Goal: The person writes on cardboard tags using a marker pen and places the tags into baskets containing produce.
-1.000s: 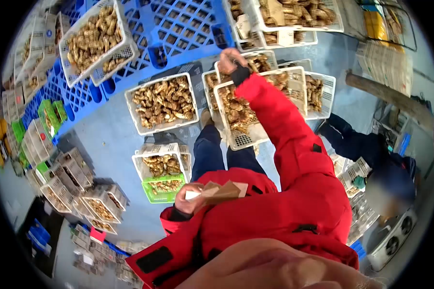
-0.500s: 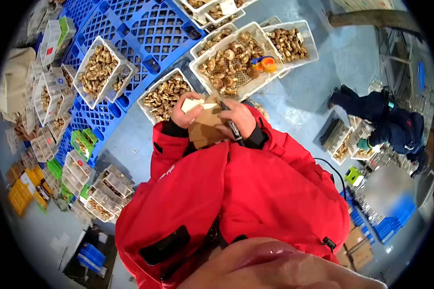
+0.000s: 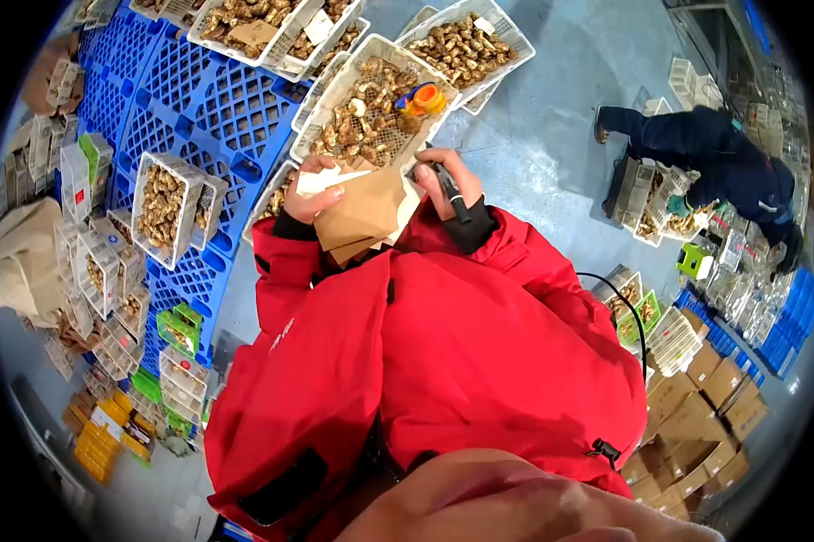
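Observation:
My left hand (image 3: 312,191) is closed on a stack of brown cardboard cards (image 3: 364,210), with white paper among them, held before my chest. In my closed right hand (image 3: 450,181) is a black marker pen (image 3: 453,197), beside the right edge of the stack. Just beyond my hands stands a white crate of mushrooms (image 3: 313,135). On its mushrooms (image 3: 362,110) lies a tape dispenser (image 3: 422,99) with an orange core and blue part. Another mushroom crate (image 3: 276,188) is partly hidden behind my left hand.
Blue pallets (image 3: 226,99) cover the floor at the left, with a mushroom crate (image 3: 165,210) on them. More crates are stacked farther left. At the right, a person in dark clothing (image 3: 714,154) bends over crates. Cardboard boxes (image 3: 696,425) lie at lower right.
The view has shifted, so the crates appear farther up and left, and more boxes show at lower right. The brown cards now look fanned out, facing me more. The pen stays in my right hand.

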Demonstrator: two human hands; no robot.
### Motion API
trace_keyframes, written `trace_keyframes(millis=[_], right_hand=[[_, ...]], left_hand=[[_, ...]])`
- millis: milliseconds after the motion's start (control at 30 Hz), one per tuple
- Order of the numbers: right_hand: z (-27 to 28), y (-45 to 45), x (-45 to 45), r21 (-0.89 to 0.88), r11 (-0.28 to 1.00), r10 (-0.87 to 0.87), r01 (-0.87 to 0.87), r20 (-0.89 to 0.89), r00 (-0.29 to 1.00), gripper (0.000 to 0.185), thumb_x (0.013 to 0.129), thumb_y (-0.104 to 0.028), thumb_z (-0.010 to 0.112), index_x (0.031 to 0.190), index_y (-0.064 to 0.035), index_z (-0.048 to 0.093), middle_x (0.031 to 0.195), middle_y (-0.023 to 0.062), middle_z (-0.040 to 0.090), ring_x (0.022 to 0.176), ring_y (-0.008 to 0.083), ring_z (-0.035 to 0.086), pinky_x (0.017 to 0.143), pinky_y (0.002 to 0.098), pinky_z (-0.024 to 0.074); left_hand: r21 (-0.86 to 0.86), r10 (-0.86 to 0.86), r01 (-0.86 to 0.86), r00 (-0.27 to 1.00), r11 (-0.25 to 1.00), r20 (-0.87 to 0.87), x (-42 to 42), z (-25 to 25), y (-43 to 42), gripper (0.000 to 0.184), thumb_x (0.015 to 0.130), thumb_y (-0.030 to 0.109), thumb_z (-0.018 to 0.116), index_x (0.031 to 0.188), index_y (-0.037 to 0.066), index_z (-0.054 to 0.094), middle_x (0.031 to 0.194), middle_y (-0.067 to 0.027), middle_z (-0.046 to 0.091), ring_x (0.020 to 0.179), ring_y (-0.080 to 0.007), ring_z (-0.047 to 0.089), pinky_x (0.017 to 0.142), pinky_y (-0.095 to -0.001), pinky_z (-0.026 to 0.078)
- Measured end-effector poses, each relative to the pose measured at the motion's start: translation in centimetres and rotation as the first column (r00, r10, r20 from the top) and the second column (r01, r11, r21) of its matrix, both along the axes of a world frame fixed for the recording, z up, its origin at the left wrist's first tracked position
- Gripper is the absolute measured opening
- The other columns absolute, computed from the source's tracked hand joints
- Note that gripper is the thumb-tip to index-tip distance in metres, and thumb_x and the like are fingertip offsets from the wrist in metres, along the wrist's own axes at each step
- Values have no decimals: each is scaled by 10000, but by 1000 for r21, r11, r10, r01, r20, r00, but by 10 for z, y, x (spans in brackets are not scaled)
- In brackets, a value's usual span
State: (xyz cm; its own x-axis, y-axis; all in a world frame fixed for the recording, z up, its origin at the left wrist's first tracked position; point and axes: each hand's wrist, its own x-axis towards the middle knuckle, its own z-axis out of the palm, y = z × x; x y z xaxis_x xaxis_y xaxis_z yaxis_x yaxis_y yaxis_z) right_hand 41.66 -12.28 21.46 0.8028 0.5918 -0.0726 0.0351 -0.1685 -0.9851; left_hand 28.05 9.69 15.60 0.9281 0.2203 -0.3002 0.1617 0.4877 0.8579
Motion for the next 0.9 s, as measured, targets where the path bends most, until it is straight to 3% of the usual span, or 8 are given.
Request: trace_keyframes(millis=[33, 133, 167, 300, 433, 500, 700, 900], right_hand=[[-9, -6, 2, 16, 1000, 9, -10, 58, 998, 153, 870, -127, 566, 988, -29, 567, 697, 43, 573, 627, 98, 546, 596, 247, 451], [-9, -17, 12, 103, 993, -36, 53, -169, 985, 225, 905, -204, 510, 1000, -12, 581, 684, 42, 566, 576, 82, 523, 535, 221, 419], [2, -15, 18, 154, 981, -78, 121, -259, 963, 251, 911, -226, 496, 996, -8, 587, 676, 46, 562, 558, 80, 517, 517, 216, 410], [24, -10, 28, 103, 992, -34, 78, -374, 927, 226, 904, -188, 502, 1003, 10, 546, 654, 67, 569, 490, 99, 515, 448, 220, 409], [15, 12, -14, 54, 992, 123, -111, -478, 869, 201, 871, -122, 560, 1009, 9, 497, 674, 76, 592, 524, 109, 567, 465, 222, 446], [2, 19, -22, 80, 980, 198, -181, -403, 894, 221, 865, -123, 572, 1024, 8, 491, 678, 75, 597, 541, 111, 576, 477, 224, 456], [-4, 34, -27, -170, 962, 199, -213, -93, 976, 217, 770, -175, 694, 875, -28, 573, 688, 77, 619, 573, 109, 573, 561, 248, 465], [5, 37, -28, -148, 951, 292, -272, 141, 946, 169, 754, -150, 688, 848, -59, 581, 668, 78, 599, 587, 128, 578, 564, 267, 467]], left_hand=[[-34, 86, -84, 994, 996, 63, 5, 6, -11, 432, 687, 4, 686, 1062, 45, 477, 979, -54, 546, 884, -143, 538, 796, -287, 440], [27, 85, -88, 991, 996, 103, 20, -8, -22, 442, 695, -9, 688, 1092, 48, 500, 945, -23, 547, 869, -119, 517, 769, -261, 428], [127, -83, 70, 991, 989, 106, 26, -9, -15, 430, 701, 7, 696, 1083, 69, 507, 922, -3, 550, 841, -97, 516, 728, -238, 427], [224, -144, 125, 987, 967, 71, 40, 9, -13, 373, 708, 33, 695, 1039, 70, 526, 889, 14, 556, 820, -77, 531, 700, -208, 430], [-73, -80, 82, 996, 994, 24, 26, 10, -16, 354, 713, 48, 700, 1024, 68, 533, 902, 8, 571, 837, -83, 544, 717, -223, 446], [178, -38, 20, 995, 984, 97, 23, -1, -15, 346, 717, 48, 699, 1020, 69, 535, 904, -2, 577, 844, -87, 548, 714, -226, 452], [65, -50, 43, 993, 997, 105, 22, -8, -14, 311, 777, 99, 654, 1058, 80, 524, 982, 8, 527, 876, -81, 515, 742, -225, 445], [25, -55, 52, 988, 998, 143, 21, -16, -17, 309, 784, 122, 653, 1063, 84, 524, 982, 12, 529, 906, -91, 507, 781, -234, 431]])
